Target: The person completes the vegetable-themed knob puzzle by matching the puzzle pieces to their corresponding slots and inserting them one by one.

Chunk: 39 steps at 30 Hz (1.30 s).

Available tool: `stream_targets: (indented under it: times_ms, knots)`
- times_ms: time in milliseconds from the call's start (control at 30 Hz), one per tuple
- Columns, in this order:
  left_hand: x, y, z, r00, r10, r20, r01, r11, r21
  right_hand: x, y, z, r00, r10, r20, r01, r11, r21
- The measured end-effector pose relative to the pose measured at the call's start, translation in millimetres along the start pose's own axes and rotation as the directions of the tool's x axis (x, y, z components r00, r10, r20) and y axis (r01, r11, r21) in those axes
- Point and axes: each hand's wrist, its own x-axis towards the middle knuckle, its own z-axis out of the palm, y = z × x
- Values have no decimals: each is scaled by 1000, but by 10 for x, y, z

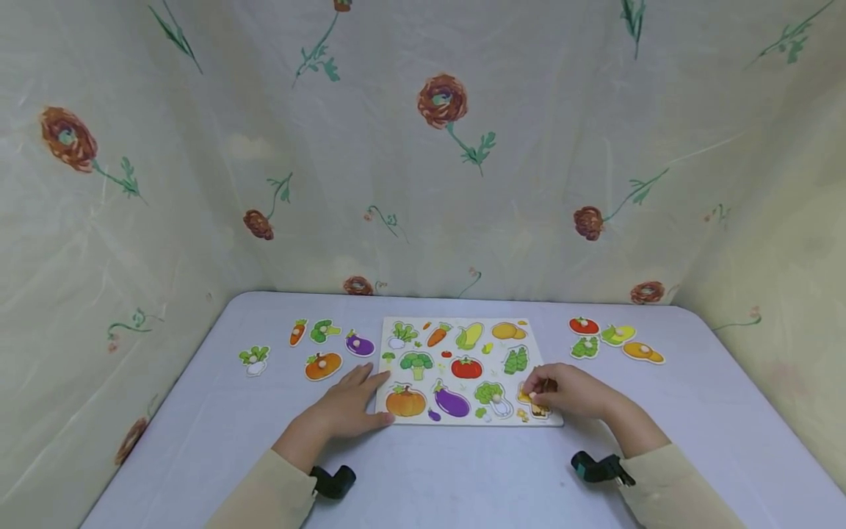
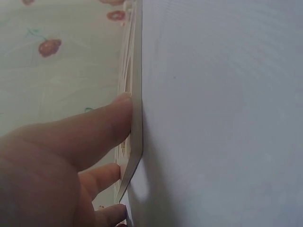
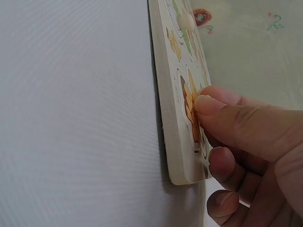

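Observation:
A white vegetable puzzle board (image 1: pixel 479 421) lies flat on the table. Along its left edge rests my left hand (image 1: pixel 350 404), fingers extended, thumb (image 2: pixel 106 125) on the front left corner. At the board's front right corner, my right hand (image 1: pixel 571 393) pinches the knob of an orange-brown puzzle piece (image 3: pixel 190 113), which looks like mushrooms, between thumb and forefinger. That piece sits at its matching outline, partly hidden by the fingers. Beside it is the bok choy piece (image 1: pixel 490 394) with a white knob, set in the board.
Left of the board lie loose knobbed pieces: radish (image 1: pixel 254 360), carrot (image 1: pixel 298 333), broccoli (image 1: pixel 324 331), eggplant (image 1: pixel 360 344) and pumpkin (image 1: pixel 323 366). On the right are tomato (image 1: pixel 584 326), a green piece (image 1: pixel 584 347), corn (image 1: pixel 617 336) and potato (image 1: pixel 643 353). A flowered curtain (image 1: pixel 515 184) surrounds the table.

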Motion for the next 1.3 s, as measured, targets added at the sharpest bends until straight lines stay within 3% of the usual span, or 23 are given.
stream_targets:
  times_ms: [333,633,1300]
  knots:
    - [15,-23,33,1000,1,2,-1,1000,3,-70,-7,-33,999,2,-54,-3,1000,-15]
    - [22,-38,37,1000,-4,-10,4,1000,3,-205,-11,-224,991,-15,-130,9,999,-50]
    - [22,-43,47,1000,10,-7,-10,1000,13,-276,240,-648,943,44,-330,-64,997,-50]
